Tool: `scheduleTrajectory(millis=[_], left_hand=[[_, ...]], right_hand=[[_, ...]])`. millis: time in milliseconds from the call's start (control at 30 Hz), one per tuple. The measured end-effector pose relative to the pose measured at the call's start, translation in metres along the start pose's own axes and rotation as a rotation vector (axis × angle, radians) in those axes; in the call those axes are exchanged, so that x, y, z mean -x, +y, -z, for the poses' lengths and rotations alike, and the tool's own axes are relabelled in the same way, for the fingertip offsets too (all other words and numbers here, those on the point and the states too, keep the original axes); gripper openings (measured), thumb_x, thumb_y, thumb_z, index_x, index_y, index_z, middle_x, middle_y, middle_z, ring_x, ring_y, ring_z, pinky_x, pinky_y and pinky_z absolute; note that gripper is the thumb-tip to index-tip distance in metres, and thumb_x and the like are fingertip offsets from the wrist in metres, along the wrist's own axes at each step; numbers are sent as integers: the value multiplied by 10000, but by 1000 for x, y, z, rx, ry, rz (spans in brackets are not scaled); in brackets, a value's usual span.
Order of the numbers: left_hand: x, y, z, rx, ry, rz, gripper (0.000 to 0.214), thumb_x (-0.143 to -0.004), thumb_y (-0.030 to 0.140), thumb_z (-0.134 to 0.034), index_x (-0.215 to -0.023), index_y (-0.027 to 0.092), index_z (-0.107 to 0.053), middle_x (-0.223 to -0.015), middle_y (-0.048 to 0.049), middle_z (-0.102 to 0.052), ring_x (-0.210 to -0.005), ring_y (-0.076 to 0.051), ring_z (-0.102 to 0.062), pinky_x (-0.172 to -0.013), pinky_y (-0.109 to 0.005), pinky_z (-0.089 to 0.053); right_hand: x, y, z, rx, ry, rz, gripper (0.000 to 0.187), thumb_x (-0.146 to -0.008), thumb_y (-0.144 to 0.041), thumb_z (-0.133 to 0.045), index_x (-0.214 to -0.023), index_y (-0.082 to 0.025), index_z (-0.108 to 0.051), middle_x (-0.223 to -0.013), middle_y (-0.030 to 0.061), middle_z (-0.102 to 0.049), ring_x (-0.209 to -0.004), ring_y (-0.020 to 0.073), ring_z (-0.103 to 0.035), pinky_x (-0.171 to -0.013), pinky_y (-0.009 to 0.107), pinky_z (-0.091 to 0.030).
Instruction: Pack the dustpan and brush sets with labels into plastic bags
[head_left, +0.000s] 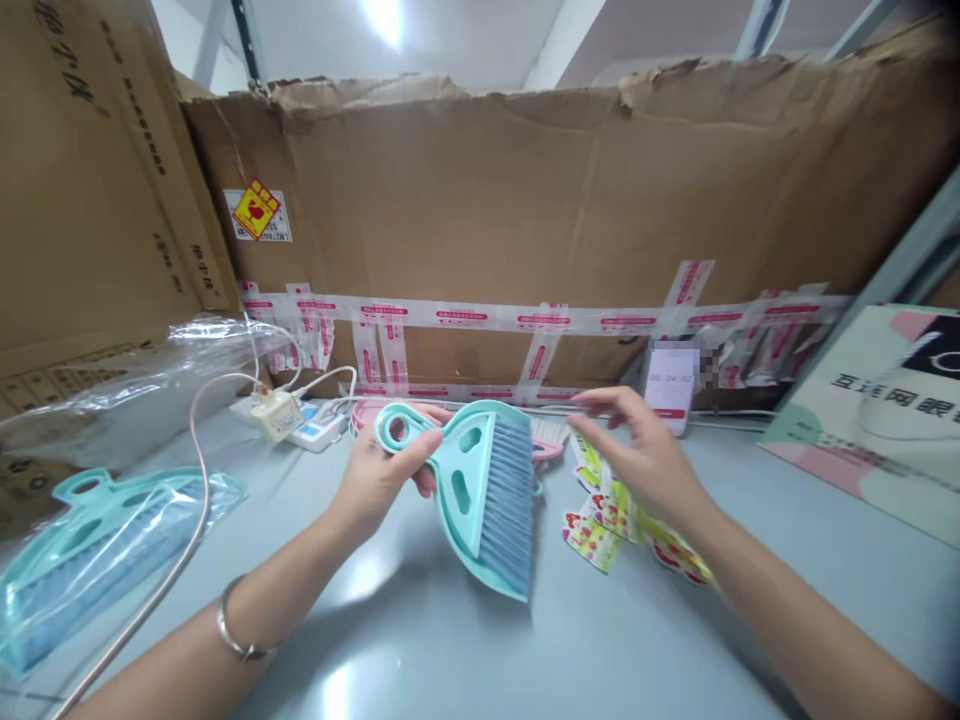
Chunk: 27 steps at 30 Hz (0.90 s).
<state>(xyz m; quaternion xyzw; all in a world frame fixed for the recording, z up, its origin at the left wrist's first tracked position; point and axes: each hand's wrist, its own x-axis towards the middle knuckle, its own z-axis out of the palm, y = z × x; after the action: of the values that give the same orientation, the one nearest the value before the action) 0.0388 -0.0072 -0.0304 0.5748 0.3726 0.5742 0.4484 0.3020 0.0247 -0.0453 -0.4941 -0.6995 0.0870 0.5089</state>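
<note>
Mint-green plastic shows at the centre: a dustpan [484, 573] with a blue-bristled hand brush [508, 505] nested against it, raised over the grey table [420, 650]. The left hand [382, 468] is closed around the narrow handle end, thumb across the top and fingers underneath, probably because one pinch there keeps both pieces together and leaves the broad end free. The right hand [641, 440] has its thumb and fingers parted in a loose curve, holding nothing visible, above yellow-green printed packets [592, 540]. A matching set in clear plastic [82, 550] lies at the left. The phone [670, 378] stands propped at the back, perhaps so its timer can be seen; it seems to read 00:24:02. On the large cardboard box [465, 200], a yellow-and-red sticker [257, 209] overlaps a white label with upside-down text, apparently starting "LM27". The board [847, 420] at right reads 互连网眼; the tape's print is too small.
</note>
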Motion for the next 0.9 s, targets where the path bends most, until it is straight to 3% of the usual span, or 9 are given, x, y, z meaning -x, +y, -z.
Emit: scheduleTrajectory(millis=[133,233,300,467,533,633,733,800,900], left_hand=[[15,9,-9,11,11,-39,293,-701,412,-687,-859,171,-631,-951,-76,-687,-394,-67,-524,-325,-192,-407],[18,16,-5,36,25,-110,289,-686,412,-704,-834,183,-607,-1054,-78,-669,-377,-52,-510,-347,-204,-426],[16,22,-1,12,-16,-157,320,-620,350,-768,-853,189,-620,-1097,-85,-655,-496,-97,-596,-443,-221,-489],[8,33,7,-126,22,-194,449,-472,209,-844,-882,188,-662,-947,-91,-689,-953,-264,-623,-752,-301,-529],[4,34,12,-132,109,-233,410,-469,210,-843,-829,193,-648,-892,-65,-687,-949,-253,-621,-755,-293,-523],[-3,34,25,-84,312,-364,378,-549,247,-812,-851,237,-584,-858,5,-663,-822,-178,-638,-645,-241,-514],[-12,33,41,-104,508,-494,369,-598,273,-788,-863,267,-532,-809,49,-622,-696,-119,-612,-583,-209,-491],[-18,30,50,-186,541,-540,355,-594,279,-790,-838,253,-532,-808,45,-605,-695,-112,-598,-630,-213,-492],[-28,18,61,-393,407,-502,323,-597,310,-778,-802,216,-546,-825,15,-601,-720,-127,-585,-670,-233,-478]], right_hand=[[15,-68,-28,-25,-310,449,221,-787,-337,-623,-981,-233,-610,-1012,66,-634,-963,214,-563,-847,374,-431],[7,-90,-33,-7,-375,539,152,-794,-279,-603,-933,-216,-600,-977,56,-643,-917,206,-556,-827,371,-422],[-5,-95,-32,-1,-409,530,90,-776,-251,-601,-855,-211,-584,-892,38,-640,-857,191,-554,-777,344,-428],[-26,-99,-34,-30,-485,496,43,-763,-219,-579,-770,-210,-537,-789,6,-609,-735,142,-545,-667,278,-431],[-28,-102,-32,-21,-423,506,37,-776,-233,-567,-775,-211,-538,-790,13,-607,-729,144,-541,-661,283,-432],[-35,-101,-18,12,-198,490,66,-770,-273,-579,-795,-216,-557,-803,24,-602,-733,161,-537,-666,307,-429],[-50,-86,0,105,-54,445,97,-735,-309,-609,-781,-230,-578,-786,25,-593,-737,181,-530,-677,329,-421],[-58,-66,4,215,-103,440,78,-727,-304,-605,-762,-236,-596,-768,27,-601,-752,193,-530,-683,336,-416],[-63,-30,-9,330,-315,494,82,-740,-244,-563,-761,-231,-642,-870,47,-635,-774,185,-541,-677,312,-409]])
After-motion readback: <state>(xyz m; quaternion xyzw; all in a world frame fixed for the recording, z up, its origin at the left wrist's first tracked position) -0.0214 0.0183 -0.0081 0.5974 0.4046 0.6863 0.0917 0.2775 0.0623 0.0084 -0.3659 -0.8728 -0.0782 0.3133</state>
